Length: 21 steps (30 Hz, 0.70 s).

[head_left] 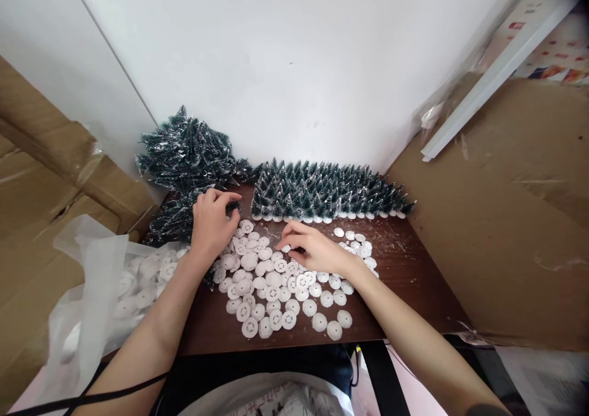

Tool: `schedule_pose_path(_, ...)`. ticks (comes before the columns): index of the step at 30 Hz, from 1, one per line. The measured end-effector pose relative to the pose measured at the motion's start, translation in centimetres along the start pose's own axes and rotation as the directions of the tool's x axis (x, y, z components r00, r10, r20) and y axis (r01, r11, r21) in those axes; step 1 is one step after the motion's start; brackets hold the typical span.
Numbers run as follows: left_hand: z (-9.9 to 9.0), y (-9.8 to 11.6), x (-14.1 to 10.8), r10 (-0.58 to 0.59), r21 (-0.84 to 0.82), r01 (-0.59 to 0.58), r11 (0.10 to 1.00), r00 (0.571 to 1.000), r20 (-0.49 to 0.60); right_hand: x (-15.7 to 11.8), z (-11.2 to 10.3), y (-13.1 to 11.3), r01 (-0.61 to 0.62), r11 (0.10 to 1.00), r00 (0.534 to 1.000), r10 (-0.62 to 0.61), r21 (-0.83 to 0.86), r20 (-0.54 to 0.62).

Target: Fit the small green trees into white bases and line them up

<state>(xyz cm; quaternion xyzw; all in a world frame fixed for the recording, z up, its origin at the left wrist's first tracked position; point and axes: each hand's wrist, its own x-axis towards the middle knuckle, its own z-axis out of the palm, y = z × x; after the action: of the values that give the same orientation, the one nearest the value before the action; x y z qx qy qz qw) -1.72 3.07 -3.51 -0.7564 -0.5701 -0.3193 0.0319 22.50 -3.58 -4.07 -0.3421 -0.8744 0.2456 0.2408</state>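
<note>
My left hand [214,216] is closed around a small dark green bottle-brush tree [234,207], mostly hidden by the fingers. My right hand [313,247] pinches a white round base [286,248] between thumb and fingers, just over the pile. Under and between both hands, many loose white round bases [273,293] lie spread on the brown table, some showing a slotted underside. Behind the right hand, rows of miniature snow-tipped trees [317,189] stand upright on white bases. A heap of trees without visible bases [186,149] is stacked at the back left.
A clear plastic bag [89,281] with more white bases sits at the left table edge. Cardboard boxes flank the table on the left [50,177] and right [506,219]. A white wall [294,66] rises behind. White flecks dot the brown tabletop [414,275].
</note>
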Motion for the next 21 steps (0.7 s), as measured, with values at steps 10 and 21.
schedule_pose_path(10,-1.4,1.9,0.2,0.022,-0.278,-0.073,0.958,0.983,-0.182,0.1,0.3,-0.1,-0.012,0.995,0.999,0.008,0.101,0.040)
schedule_pose_path(21,-1.7,3.5,-0.5,0.122,-0.482,-0.238,0.843,0.958,-0.260,0.2,0.7,0.6,-0.003,1.000,0.999,0.002,-0.019,-0.043)
